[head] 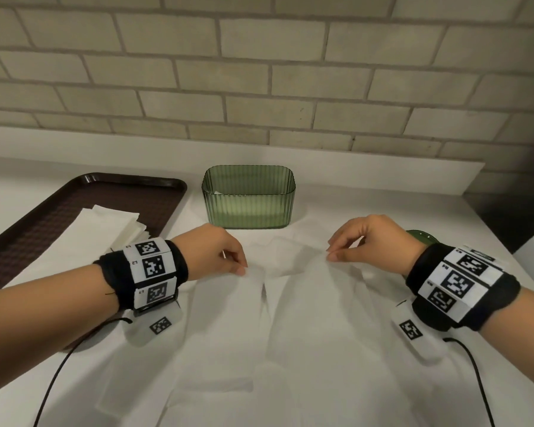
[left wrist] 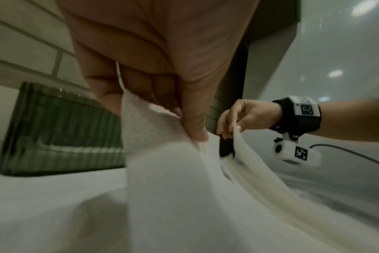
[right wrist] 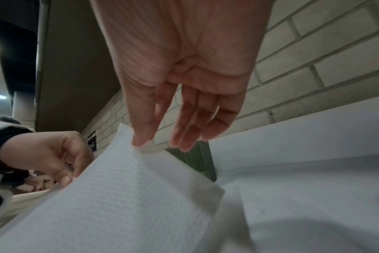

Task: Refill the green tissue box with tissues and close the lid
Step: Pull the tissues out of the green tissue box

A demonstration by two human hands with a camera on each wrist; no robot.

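Observation:
A ribbed green tissue box (head: 248, 198) stands open at the back of the white counter, with some white tissue low inside it. In front of it a large white tissue sheet (head: 290, 318) lies spread on the counter. My left hand (head: 228, 257) pinches the sheet's far left edge (left wrist: 154, 123) between thumb and fingers. My right hand (head: 349, 238) pinches the far right edge (right wrist: 128, 154) with thumb and forefinger, its other fingers loose. Both edges are lifted a little off the counter. A dark green lid (head: 421, 237) peeks out behind my right wrist.
A brown tray (head: 43, 223) at the left holds a stack of folded white tissues (head: 111, 223). A brick wall (head: 259, 72) rises right behind the counter. The counter's right edge (head: 506, 241) drops off near my right wrist. Black cables trail from both wrist cameras.

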